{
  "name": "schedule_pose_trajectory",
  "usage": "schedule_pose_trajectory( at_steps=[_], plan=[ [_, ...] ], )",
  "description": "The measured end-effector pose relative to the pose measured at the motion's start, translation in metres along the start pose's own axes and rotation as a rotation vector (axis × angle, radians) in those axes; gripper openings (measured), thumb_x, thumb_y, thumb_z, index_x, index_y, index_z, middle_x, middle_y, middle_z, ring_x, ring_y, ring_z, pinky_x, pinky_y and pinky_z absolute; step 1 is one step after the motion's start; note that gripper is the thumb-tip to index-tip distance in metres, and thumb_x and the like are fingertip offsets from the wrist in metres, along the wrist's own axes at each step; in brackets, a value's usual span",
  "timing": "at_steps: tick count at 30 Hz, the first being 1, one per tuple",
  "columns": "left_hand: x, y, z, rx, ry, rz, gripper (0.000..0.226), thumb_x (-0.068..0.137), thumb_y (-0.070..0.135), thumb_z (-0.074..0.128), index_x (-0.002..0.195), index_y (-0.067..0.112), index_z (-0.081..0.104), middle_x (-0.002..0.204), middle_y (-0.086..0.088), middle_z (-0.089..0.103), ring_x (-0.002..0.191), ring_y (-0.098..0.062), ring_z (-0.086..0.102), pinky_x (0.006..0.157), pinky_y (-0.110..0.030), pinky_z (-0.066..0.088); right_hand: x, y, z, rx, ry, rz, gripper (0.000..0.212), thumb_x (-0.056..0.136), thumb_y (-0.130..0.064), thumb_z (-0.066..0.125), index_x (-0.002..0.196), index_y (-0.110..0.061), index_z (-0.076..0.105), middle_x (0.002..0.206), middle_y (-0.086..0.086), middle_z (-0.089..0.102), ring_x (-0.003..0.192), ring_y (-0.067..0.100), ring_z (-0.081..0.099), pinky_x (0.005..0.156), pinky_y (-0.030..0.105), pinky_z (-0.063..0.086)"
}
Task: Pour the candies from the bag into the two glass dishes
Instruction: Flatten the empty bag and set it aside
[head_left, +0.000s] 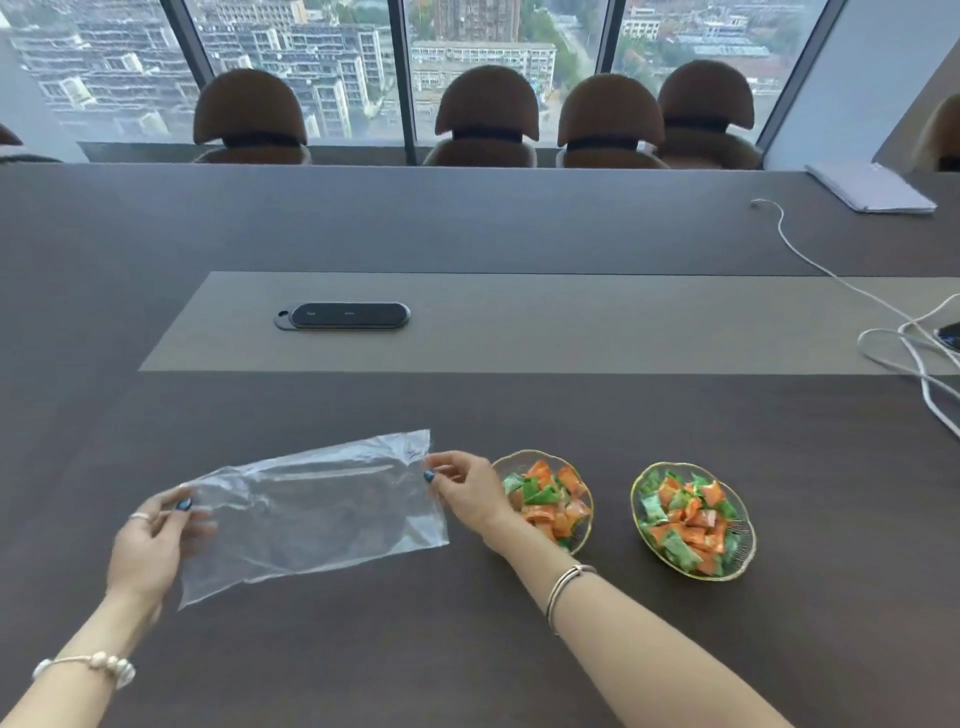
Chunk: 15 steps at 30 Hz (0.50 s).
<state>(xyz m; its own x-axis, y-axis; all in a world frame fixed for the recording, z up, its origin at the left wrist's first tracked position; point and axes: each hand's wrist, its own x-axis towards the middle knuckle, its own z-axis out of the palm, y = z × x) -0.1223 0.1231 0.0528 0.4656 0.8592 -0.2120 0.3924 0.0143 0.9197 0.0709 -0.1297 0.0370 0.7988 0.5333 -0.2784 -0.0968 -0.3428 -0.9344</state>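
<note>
Now the clear plastic bag (317, 512) looks empty & flat, stretched between both hands just above or on the dark table (467, 649); can't tell if it touches. Left hand (150, 545) pinches the bag's left end btwn thumb and fingers, closed on the film. Right hand (462, 493) pinches the right edge near the upper corner, thumb and fingertips closed on it too. Prob held taut like this to smooth it out or fold it, since nothing's left inside.

Long axis runs hand to hand, roughly left-right, tilted: the end past the right fingers sits farther from the person, the left end nearer. Which end is the mouth, can't tell.

Just beyond the right hand's knuckles sits the near glass dish (582, 540), gold-rimmed, heaped w/ orange & green wrapped candies (545, 493); the wrist partly covers it. Second glass dish (745, 551) is further right, apart from the first, equally full. Judging by that, pouring looks done.
</note>
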Motion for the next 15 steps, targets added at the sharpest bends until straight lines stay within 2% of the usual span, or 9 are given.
schedule_pose_trajectory(
  at_steps=[5, 8, 10, 12, 15],
  plan=[
    [0.039, -0.012, -0.012, -0.071, 0.022, -0.056, 0.028, 0.094, 0.001, 0.039, 0.096, 0.02, 0.059, 0.051, 0.02, 0.068, 0.047, 0.005, 0.062, 0.049, -0.005, 0.048, 0.022, -0.011, 0.037, -0.056, -0.037, 0.051, 0.031, 0.082, -0.007, 0.05, 0.106, -0.016, 0.068, 0.083, 0.0, 0.062, 0.062, 0.001, 0.051, 0.066, 0.015, 0.044],
    [0.06, -0.012, -0.006, -0.088, 0.018, -0.05, 0.021, 0.092, 0.001, 0.045, 0.104, 0.014, 0.056, 0.049, 0.018, 0.066, 0.047, 0.005, 0.061, 0.05, -0.006, 0.049, 0.033, -0.012, 0.043, -0.076, 0.004, 0.062, 0.031, 0.083, -0.007, 0.05, 0.107, -0.017, 0.068, 0.085, 0.001, 0.063, 0.063, 0.003, 0.053, 0.066, 0.017, 0.043],
    [0.073, -0.015, -0.002, -0.08, 0.003, -0.048, 0.02, 0.09, 0.003, 0.051, 0.107, 0.01, 0.059, 0.056, 0.01, 0.067, 0.054, -0.002, 0.061, 0.058, -0.013, 0.052, 0.039, -0.009, 0.047, -0.087, 0.028, 0.073, 0.031, 0.083, -0.008, 0.05, 0.107, -0.017, 0.067, 0.085, 0.001, 0.063, 0.066, 0.006, 0.054, 0.065, 0.016, 0.043],
    [0.083, -0.02, 0.002, -0.075, -0.018, -0.06, 0.025, 0.088, 0.005, 0.054, 0.112, 0.009, 0.06, 0.072, 0.001, 0.063, 0.065, -0.01, 0.055, 0.064, -0.018, 0.05, 0.042, -0.005, 0.052, -0.09, 0.036, 0.083, 0.029, 0.084, -0.009, 0.051, 0.107, -0.017, 0.067, 0.085, 0.001, 0.063, 0.07, 0.01, 0.055, 0.066, 0.018, 0.044],
    [0.093, -0.026, 0.005, -0.051, -0.034, -0.077, 0.023, 0.088, 0.006, 0.056, 0.11, 0.01, 0.06, 0.076, -0.002, 0.059, 0.066, -0.012, 0.053, 0.056, -0.013, 0.05, 0.044, -0.001, 0.059, -0.083, 0.041, 0.101, 0.027, 0.085, -0.01, 0.053, 0.107, -0.017, 0.066, 0.084, -0.001, 0.062, 0.072, 0.009, 0.055, 0.071, 0.022, 0.044]
  ],
)
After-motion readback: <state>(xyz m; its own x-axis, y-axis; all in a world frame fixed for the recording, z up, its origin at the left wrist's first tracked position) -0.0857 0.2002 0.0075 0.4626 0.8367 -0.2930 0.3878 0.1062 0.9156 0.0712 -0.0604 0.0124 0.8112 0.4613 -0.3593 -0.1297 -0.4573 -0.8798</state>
